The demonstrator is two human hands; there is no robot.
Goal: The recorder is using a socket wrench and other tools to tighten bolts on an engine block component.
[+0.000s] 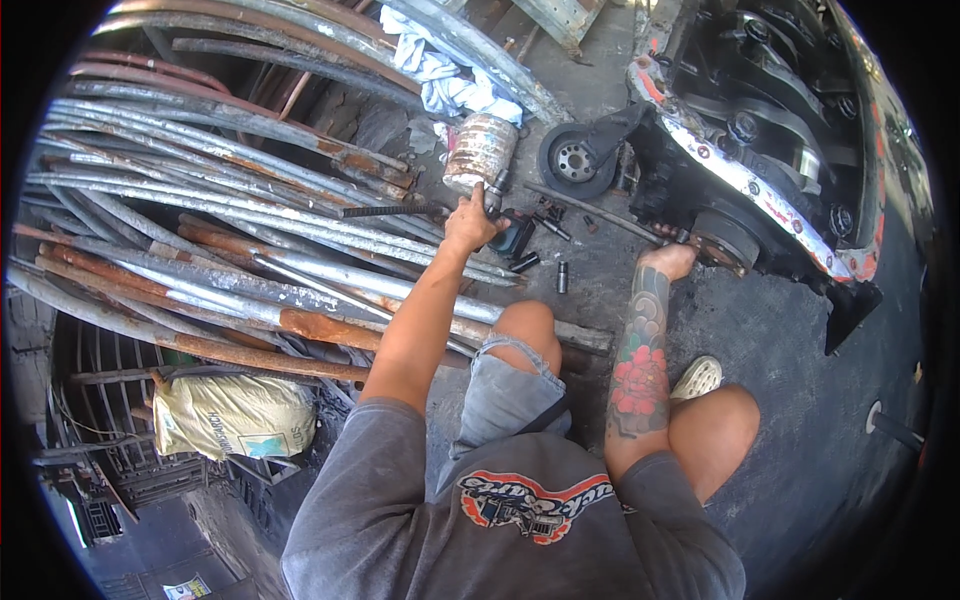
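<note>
My left hand (472,222) is closed around a teal-and-black power tool (512,236) with a metal head, beside a rusty white cylindrical can (480,150). My right hand (670,262) is closed on a long metal bar (585,210) at the underside of the large black engine block (760,120), next to its round hub (722,242). Several loose black sockets (562,275) lie on the ground between my hands. A black wheel-like round part (572,162) sits by the engine. A dark threaded rod (390,212) lies left of the power tool.
Long rusty pipes (200,200) are piled across the left, with white rags (440,70) beyond the can. A pale sack (230,415) rests at lower left. My knees are bent over the dark concrete floor (820,440); another metal fitting (878,420) is at the right edge.
</note>
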